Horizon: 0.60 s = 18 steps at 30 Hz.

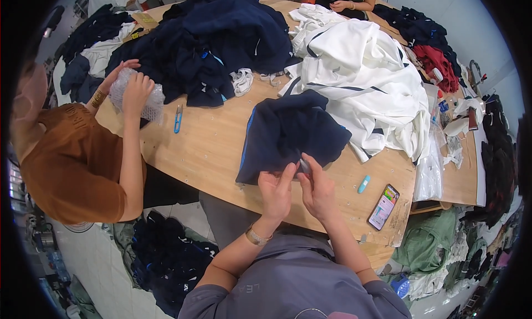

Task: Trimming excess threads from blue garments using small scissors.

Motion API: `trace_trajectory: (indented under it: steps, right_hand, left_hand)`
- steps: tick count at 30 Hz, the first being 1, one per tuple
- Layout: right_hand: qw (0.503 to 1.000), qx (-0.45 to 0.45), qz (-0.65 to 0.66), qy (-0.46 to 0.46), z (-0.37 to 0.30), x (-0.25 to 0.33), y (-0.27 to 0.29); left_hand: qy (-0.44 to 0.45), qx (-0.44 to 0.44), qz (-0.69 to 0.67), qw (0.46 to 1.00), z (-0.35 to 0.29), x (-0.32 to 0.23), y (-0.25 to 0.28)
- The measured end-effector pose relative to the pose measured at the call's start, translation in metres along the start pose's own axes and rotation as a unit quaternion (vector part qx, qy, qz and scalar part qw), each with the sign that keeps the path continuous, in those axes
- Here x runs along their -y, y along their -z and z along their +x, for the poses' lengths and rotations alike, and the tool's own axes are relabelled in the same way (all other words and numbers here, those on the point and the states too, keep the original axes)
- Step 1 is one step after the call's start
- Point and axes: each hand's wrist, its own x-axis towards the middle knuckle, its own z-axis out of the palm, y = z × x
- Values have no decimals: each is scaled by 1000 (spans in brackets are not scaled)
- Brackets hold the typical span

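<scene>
A navy garment [293, 128] with a blue stripe along its left edge lies in a folded heap before me. At its near edge, my left hand [276, 194] is closed, thumb against forefinger. What those fingers pinch, if anything, is too small to make out. Close beside it my right hand [316, 192] is closed on a small grey, metal-looking piece [305, 165], mostly hidden by the fingers. Both hands are over the near side of the wooden table [210, 152].
A white garment pile [360, 80] and a navy pile [221, 36] cover the far side. Right of my hands lie a light-blue capped stick [364, 184] and a phone [383, 207]. Blue thread snips [178, 118] lie left. A co-worker in brown [83, 164] holds bubble wrap [149, 100].
</scene>
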Motion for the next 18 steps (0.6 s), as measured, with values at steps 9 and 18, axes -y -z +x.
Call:
trace_trajectory:
  steps: [9, 18]
  right_hand:
    - [999, 39, -26, -3, -3, 0, -2]
    - [998, 46, -32, -8, -2, 3, 0]
  left_hand:
    - [-29, 6, 44, 999, 0, 1, 3]
    - [-46, 13, 65, 997, 0, 2, 3]
